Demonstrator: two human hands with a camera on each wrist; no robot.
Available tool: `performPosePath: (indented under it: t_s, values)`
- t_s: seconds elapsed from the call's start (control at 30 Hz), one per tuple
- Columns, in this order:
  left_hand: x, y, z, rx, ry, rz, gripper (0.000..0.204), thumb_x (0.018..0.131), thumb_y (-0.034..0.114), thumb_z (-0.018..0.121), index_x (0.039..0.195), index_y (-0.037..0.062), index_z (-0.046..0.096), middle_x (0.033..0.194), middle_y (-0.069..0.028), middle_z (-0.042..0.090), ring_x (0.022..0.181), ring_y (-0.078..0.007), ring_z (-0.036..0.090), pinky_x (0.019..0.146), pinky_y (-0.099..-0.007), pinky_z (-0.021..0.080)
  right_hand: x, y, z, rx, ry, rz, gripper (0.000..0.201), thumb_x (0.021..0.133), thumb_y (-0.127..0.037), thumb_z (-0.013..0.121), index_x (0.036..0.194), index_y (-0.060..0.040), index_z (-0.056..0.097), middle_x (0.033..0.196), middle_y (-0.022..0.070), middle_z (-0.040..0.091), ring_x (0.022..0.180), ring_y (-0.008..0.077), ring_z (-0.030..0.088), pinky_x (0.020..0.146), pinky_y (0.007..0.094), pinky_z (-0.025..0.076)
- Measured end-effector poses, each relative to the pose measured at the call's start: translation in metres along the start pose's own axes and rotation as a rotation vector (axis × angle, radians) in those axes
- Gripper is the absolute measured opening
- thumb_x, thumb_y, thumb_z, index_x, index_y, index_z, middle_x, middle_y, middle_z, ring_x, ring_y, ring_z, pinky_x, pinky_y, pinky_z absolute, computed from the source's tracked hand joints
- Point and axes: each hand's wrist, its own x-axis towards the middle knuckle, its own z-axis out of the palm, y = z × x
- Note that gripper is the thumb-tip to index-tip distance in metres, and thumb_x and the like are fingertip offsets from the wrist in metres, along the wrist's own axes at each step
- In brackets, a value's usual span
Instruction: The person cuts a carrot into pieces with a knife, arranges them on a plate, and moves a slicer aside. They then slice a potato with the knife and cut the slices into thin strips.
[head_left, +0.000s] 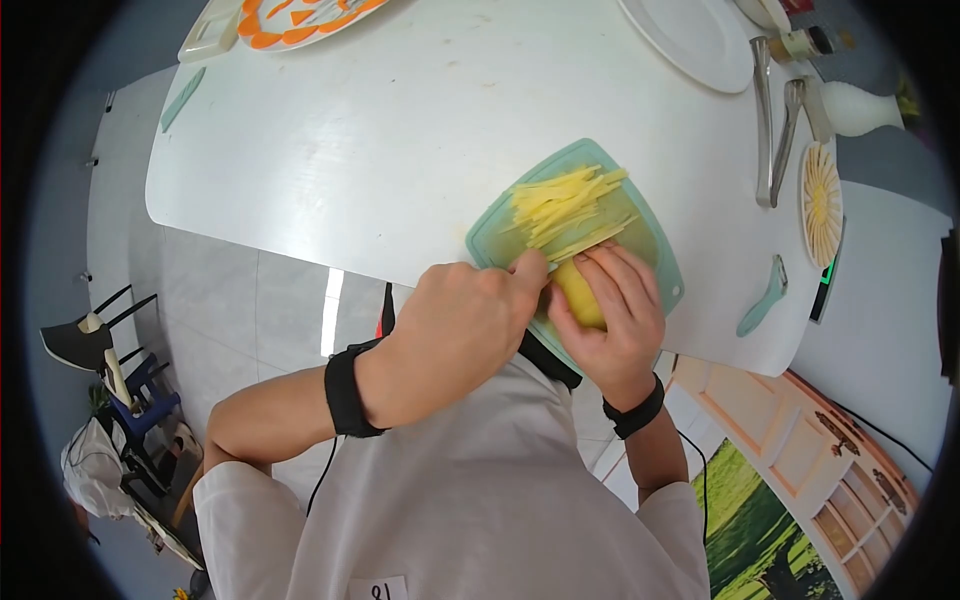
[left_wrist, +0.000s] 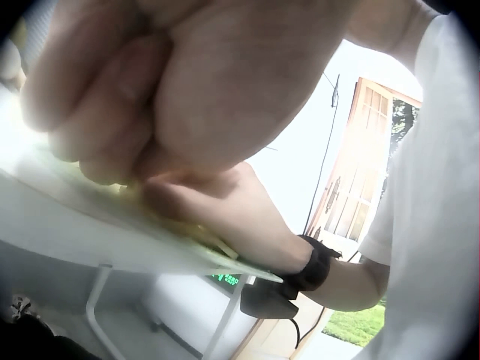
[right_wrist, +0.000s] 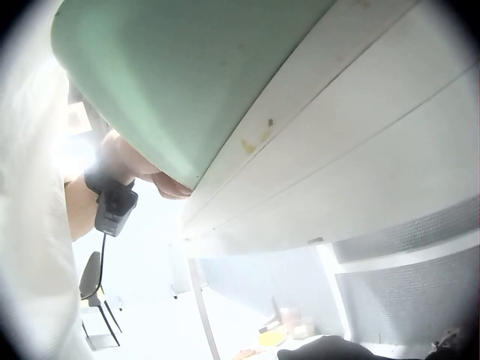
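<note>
In the head view, my left hand (head_left: pixel 450 330) is curled round a knife (head_left: pixel 552 267), mostly hidden by the fist. My right hand (head_left: pixel 625 310) holds a peeled yellow potato (head_left: pixel 577 293), fingers over its top and thumb at its near side. Both hands meet over a pale green cutting board (head_left: pixel 488 236) at the table's near edge. Thin potato strips (head_left: pixel 560 205) are heaped on the board's far half, just beyond the potato. The left wrist view shows the curled left fist close up. From the right wrist, the board's green underside fills the upper part.
A green peeler (head_left: pixel 768 298) lies right of the board. Beyond it are a plate of pale sticks (head_left: pixel 821 205), metal tongs (head_left: pixel 785 140) and a white plate (head_left: pixel 695 35). At far left, a plate with orange slices (head_left: pixel 300 35) stands near a narrow green piece (head_left: pixel 183 100) on the white table (head_left: pixel 350 150).
</note>
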Motion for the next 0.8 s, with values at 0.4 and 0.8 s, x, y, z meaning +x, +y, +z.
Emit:
performPosePath:
  t_s: [0.4, 0.8]
  values:
    - [0.005, 0.0, 0.006, -0.005, 0.006, -0.018, 0.011, 0.095, 0.01, 0.058, 0.092, 0.003, 0.05, 0.057, -0.0112, 0.059, 0.049, -0.0319, 0.059, 0.045, -0.0424, 0.046, 0.002, 0.0, 0.001, -0.001, 0.023, -0.003, 0.037, 0.071, -0.006, 0.084, 0.105, -0.0001, 0.069, 0.11, 0.0115, 0.069, 0.103, 0.0316, 0.066, 0.086, 0.0392, 0.056]
    - [-0.001, -0.004, -0.008, -0.25, 0.074, -0.112, 0.018, 0.098, 0.008, 0.058, 0.087, 0.0002, 0.047, 0.055, -0.019, 0.052, 0.051, -0.0421, 0.053, 0.046, -0.0481, 0.04, 0.003, 0.001, 0.004, 0.019, 0.067, -0.018, 0.035, 0.072, -0.006, 0.083, 0.103, 0.0006, 0.069, 0.106, 0.0109, 0.068, 0.102, 0.0304, 0.066, 0.085, 0.0385, 0.057]
